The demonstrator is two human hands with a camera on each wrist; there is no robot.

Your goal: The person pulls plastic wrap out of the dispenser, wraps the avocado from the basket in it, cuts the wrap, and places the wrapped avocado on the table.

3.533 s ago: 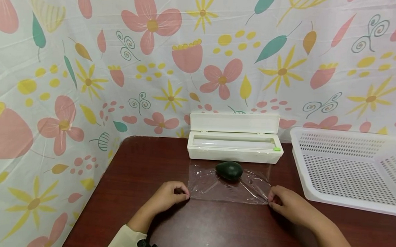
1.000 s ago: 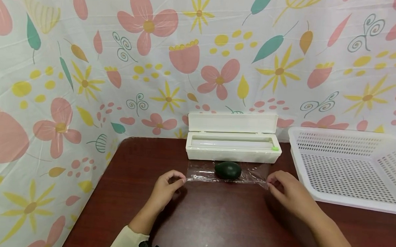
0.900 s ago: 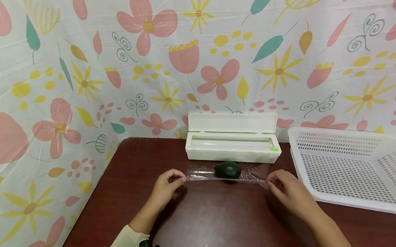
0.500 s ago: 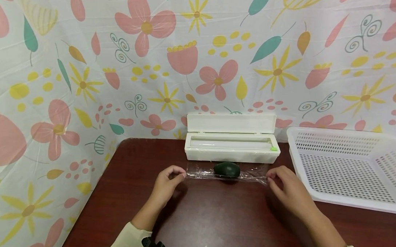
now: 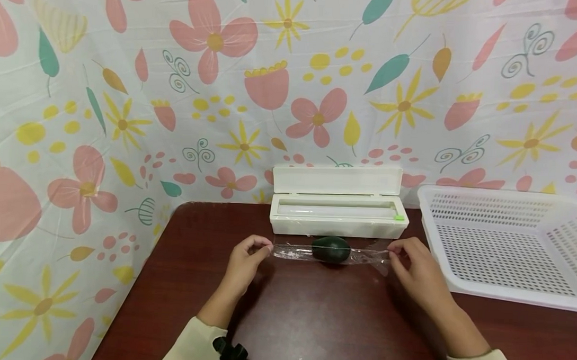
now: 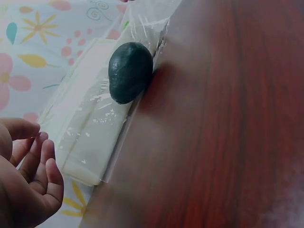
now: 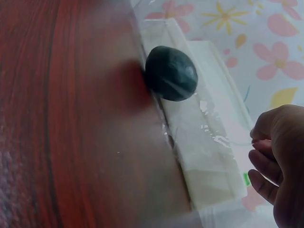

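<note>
A dark green, egg-shaped avocado-like fruit (image 5: 331,250) lies in front of the white box, with a strip of clear plastic film (image 5: 293,252) stretched across it. My left hand (image 5: 243,264) pinches the film's left corner between thumb and forefinger; my right hand (image 5: 419,272) pinches the right corner. In the left wrist view the fruit (image 6: 130,72) sits on the film beyond my left hand (image 6: 29,175). The right wrist view shows the fruit (image 7: 171,73) and my right hand (image 7: 280,161) pinching the film's edge.
Behind the fruit stands a long white film box (image 5: 339,227), its lid raised, a roll inside and a green piece at its right end. A white perforated basket (image 5: 456,284) stands at the right on the dark red table (image 5: 312,318). Flower-patterned cloth (image 5: 291,106) hangs behind.
Both hands have moved away from the body toward the box, carrying the film's near edge from the table in front of the fruit up and over it. The film looks narrower.
</note>
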